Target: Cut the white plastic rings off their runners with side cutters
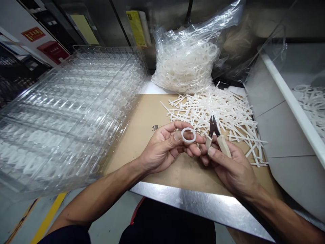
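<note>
Pinched between the thumb and fingers of my left hand (165, 145) is a translucent white plastic ring (188, 141), its face turned toward me. My right hand (233, 166) is wrapped round a pair of side cutters (223, 146) with cream handles and dark jaws. The jaws point up and away, and the handles are spread. Fingertips of both hands are close together over the cardboard (149, 112). Just beyond the cutters lies a heap of cut white plastic sprues (215, 105).
A clear plastic bag (186, 64) full of white rings stands at the back. Stacked clear trays (68, 112) fill the left side. To the right is a large pale bin (294, 128) with more white rings (311, 101) in it. A metal table edge (198, 203) runs in front.
</note>
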`<state>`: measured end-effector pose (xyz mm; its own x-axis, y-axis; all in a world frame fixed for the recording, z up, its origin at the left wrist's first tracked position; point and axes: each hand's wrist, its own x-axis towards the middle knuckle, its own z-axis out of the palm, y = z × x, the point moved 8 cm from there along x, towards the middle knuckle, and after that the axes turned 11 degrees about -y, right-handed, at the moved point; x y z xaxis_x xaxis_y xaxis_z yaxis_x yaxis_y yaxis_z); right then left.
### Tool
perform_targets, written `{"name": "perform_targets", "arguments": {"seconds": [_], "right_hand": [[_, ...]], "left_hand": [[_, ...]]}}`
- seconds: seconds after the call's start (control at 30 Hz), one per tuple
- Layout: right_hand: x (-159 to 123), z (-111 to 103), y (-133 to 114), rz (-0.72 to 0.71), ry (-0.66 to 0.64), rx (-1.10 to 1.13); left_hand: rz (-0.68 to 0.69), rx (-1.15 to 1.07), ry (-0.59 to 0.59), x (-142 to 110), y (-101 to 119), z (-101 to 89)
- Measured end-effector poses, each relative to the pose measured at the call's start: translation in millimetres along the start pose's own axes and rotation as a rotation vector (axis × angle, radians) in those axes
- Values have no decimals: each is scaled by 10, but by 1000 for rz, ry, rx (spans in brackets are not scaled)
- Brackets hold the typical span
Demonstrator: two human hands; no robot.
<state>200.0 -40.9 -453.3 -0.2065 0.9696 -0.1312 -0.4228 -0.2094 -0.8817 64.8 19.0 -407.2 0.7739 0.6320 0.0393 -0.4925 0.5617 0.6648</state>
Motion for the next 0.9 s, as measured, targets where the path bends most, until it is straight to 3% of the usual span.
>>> {"name": "perform_targets", "arguments": {"seconds": [0.53,0.67,0.77,0.9], "right_hand": [[0,-3,-1,-8,2,-5],[37,-18,53,-28,-8,-14],[64,-37,102,-11,10,-70],[81,24,56,-35,-10,-146]], "left_hand": [[0,35,13,-7,-5,-31],[46,115,58,9,50,-116],[185,276,163,53,293,-176],[458,582,224,348,969,6]]}}
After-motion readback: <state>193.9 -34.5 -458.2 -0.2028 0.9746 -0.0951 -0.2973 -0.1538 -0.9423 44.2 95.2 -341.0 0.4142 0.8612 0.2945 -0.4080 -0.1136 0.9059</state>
